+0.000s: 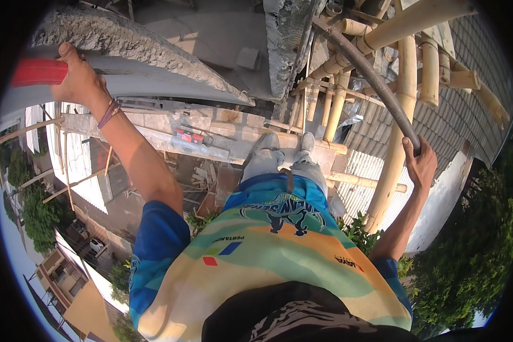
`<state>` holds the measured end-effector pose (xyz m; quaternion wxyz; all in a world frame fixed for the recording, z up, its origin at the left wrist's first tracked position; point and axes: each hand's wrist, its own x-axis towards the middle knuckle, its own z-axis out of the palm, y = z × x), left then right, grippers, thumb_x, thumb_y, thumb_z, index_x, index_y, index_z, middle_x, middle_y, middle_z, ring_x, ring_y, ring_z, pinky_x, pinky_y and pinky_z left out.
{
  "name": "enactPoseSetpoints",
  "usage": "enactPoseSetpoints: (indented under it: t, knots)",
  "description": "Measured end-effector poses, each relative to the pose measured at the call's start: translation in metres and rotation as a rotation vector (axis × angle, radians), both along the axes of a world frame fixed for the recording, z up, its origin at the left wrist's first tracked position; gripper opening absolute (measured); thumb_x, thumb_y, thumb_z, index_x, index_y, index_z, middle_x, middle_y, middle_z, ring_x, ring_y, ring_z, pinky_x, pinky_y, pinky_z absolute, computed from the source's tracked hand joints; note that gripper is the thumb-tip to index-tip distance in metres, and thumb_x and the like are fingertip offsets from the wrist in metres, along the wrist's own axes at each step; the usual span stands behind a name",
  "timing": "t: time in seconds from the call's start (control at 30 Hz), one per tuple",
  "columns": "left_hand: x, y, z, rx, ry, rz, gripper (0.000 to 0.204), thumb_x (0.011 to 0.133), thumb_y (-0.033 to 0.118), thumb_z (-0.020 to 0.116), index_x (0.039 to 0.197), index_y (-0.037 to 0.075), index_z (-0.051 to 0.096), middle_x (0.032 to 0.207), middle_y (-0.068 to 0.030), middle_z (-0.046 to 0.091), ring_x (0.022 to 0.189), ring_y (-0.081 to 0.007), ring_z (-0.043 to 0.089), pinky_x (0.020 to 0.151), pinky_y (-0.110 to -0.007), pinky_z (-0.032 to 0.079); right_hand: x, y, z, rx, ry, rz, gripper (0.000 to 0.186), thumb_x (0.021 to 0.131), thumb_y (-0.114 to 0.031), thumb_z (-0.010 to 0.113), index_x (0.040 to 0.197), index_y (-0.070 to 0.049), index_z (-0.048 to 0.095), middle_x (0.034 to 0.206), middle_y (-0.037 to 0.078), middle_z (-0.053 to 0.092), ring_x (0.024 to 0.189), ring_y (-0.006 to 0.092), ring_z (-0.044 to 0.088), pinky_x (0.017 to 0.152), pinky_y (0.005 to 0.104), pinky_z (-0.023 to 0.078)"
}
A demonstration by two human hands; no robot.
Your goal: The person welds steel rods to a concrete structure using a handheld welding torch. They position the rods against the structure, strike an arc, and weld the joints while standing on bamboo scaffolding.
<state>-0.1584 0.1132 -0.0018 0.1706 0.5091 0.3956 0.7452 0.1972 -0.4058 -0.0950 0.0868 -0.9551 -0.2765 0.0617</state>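
At the upper left, my left hand [81,80] is closed around a long red bar [37,72]. The bar lies along the smooth grey face of a wall [171,82], and its exact kind cannot be made out. Out to the right, my right hand [420,162] grips the lower end of a dark round pole [376,77]. That pole slants up and away past the bamboo scaffold. My feet in grey shoes [271,141] stand on the wooden planks [159,122], and a small red-and-black tool [188,136] lies left of them.
Rough broken concrete [117,43] edges the wall top. Bamboo scaffold poles [402,108] rise at the right, above a grey tiled roof [467,51] and a corrugated sheet [362,165]. Beyond the plank edges is a drop, with scrap wood [205,174] and trees [467,256] lower down.
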Motion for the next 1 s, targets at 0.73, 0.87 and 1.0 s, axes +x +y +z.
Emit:
enactPoseSetpoints:
  t: [0.73,0.87,1.0]
  knots:
    - [-0.025,0.000,0.001,-0.046,0.009,-0.062,0.071,0.062,0.036,0.099,0.107,-0.008,0.066,0.079,-0.0088,0.064,0.068,-0.0204,0.062,0.066,-0.031,0.053,-0.004,-0.015,0.021,-0.009,-0.113,0.035,0.080,0.080,-0.084,0.056,0.076,-0.004,0.066,0.054,0.009,0.052,0.053,0.0275,0.057,0.058,0.0414,0.045]
    - [-0.020,0.004,-0.007,0.002,0.231,0.146,0.074,0.058,0.042,0.100,0.103,-0.006,0.065,0.088,-0.0085,0.064,0.080,-0.0203,0.063,0.077,-0.033,0.053,0.003,-0.018,0.006,0.013,-0.016,0.049,0.083,0.079,-0.085,0.055,0.084,-0.004,0.070,0.055,0.007,0.051,0.055,0.0242,0.057,0.059,0.0400,0.045]
    - [-0.012,0.009,-0.012,-0.081,0.296,0.240,0.065,0.062,0.037,0.099,0.099,-0.003,0.064,0.088,-0.0085,0.064,0.080,-0.0211,0.062,0.077,-0.033,0.052,0.023,-0.011,-0.007,0.042,-0.062,0.023,0.073,0.078,-0.078,0.065,0.084,-0.005,0.071,0.057,0.006,0.054,0.056,0.0243,0.058,0.060,0.0394,0.045]
